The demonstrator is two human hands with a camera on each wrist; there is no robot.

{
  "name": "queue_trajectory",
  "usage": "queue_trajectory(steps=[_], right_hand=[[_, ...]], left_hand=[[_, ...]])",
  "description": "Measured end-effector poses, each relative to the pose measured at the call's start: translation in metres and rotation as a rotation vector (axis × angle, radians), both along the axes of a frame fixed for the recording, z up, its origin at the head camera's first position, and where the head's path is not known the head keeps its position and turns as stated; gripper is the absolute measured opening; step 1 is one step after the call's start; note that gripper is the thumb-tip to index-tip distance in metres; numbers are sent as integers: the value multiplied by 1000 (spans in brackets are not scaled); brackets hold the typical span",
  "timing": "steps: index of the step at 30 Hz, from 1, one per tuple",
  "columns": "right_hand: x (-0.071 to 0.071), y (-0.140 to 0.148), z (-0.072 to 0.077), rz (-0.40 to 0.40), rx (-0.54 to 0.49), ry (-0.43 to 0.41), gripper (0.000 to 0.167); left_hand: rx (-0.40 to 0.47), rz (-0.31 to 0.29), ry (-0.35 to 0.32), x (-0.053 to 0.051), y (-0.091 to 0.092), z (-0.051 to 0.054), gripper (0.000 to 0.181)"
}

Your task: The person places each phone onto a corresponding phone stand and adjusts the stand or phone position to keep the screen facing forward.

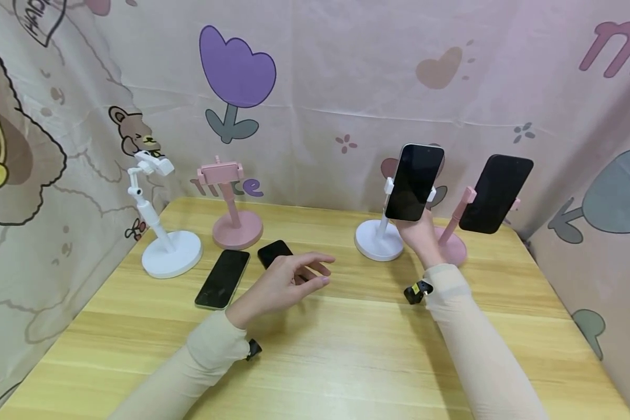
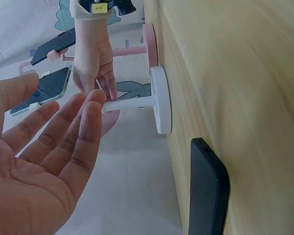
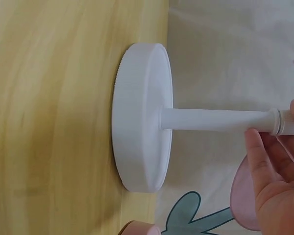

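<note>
On the right half of the table stands a white phone stand [image 1: 378,240] with a phone [image 1: 415,182] clamped upright in its holder. My right hand [image 1: 420,236] is behind the lower end of that phone. In the right wrist view, the fingers [image 3: 262,161] and thumb close round the upper part of the white pole [image 3: 215,120]. My left hand [image 1: 283,283] hovers over the table with its fingers loosely extended, holding nothing. Beneath and behind it lies a dark phone [image 1: 274,252], partly hidden by the hand. Another phone [image 1: 223,279] lies flat to its left.
A pink stand [image 1: 454,248] at the right carries another phone [image 1: 496,193]. At the back left are a white stand [image 1: 172,254] and a pink stand [image 1: 237,229], both with no phone in their holders. A printed cloth [image 1: 320,70] hangs behind the wooden table [image 1: 346,361].
</note>
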State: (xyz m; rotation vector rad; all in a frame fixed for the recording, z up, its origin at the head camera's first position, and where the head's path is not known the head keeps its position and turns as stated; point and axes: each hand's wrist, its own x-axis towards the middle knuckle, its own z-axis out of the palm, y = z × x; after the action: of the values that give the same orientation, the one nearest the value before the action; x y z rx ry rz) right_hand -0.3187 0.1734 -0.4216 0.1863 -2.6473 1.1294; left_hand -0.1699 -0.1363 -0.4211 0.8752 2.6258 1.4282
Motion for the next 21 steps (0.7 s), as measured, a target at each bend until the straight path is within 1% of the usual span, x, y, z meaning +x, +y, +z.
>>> queue_trajectory(steps=[3,5,11,15,17,19,21], right_hand=[[2,0,-2,6,23,15,35],[4,0,-2,11,23,16,33],[8,5,-4,17,6,27,35],[10,9,-4,2,-41,33,29],[11,10,-5,7,-75,17,27],[12,11,-6,25,-109,-9,28],[14,10,-7,48,-123,-32,29]], left_hand=[[3,6,-3,1,-1,-1,37],[3,4,-2,1,-2,-1,37],[-5,22,12,-1,-6,-1,36],[-20,47,20,-3,-10,-2,36],[-28,61,21,-4,-12,-3,36],[-23,78,15,-6,-14,-4,35],[-10,98,4,-7,-16,-6,34]])
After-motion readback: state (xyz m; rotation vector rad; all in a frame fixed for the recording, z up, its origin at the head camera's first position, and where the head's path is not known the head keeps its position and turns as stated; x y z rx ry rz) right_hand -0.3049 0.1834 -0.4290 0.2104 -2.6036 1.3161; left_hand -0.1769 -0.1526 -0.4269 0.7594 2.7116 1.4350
